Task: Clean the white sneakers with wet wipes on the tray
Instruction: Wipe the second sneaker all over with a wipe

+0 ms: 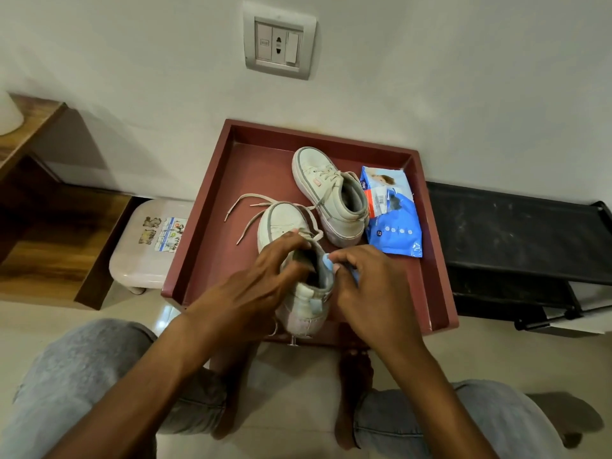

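Hold light, soft-walled near sneaker (281,223) by its collar, as gripped by curled left hand (251,286) (bluish wipe (328,260) pinched in right hand (374,293)).

This looks like a room in a home, seen from low down beside a plain painted wall (463,77). A household switch-and-socket plate (279,44) is set into that wall. Wooden furniture (29,180) with open shelves stands on the left, and a small pale plastic stool (142,250) bearing cartoon stickers (164,234) sits just beside it. A low black rack (516,240) runs along the wall on the right. The person's bare feet (356,376) rest on a glossy light floor (298,369).
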### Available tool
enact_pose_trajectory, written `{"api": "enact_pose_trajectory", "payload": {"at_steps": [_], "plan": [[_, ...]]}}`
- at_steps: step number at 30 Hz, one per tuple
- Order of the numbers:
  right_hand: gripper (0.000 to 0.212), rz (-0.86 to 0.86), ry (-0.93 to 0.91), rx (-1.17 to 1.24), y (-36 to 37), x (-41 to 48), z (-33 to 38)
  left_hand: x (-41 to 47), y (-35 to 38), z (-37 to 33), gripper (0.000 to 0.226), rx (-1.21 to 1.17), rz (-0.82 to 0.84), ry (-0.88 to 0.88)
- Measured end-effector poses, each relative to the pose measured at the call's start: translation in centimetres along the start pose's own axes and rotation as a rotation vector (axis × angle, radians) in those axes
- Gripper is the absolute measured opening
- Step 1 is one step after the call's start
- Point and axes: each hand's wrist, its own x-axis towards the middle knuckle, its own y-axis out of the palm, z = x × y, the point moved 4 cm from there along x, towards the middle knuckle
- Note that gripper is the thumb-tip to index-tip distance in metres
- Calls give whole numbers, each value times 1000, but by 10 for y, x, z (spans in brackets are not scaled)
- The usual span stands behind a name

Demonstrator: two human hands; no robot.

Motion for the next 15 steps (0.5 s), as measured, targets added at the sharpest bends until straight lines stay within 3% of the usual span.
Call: {"api": "enact_pose_trajectory", "payload": {"at_steps": [7,12,15], "plan": [[14,259,98,-76,28,-5,2,-17,7,10,93,-231,58,-8],[14,391,77,-40,24,-3,7,-10,-7,26,98,-477,9,-209],[13,500,59,-28,24,2,11,-9,-3,40,95,-474,12,-328]]}}
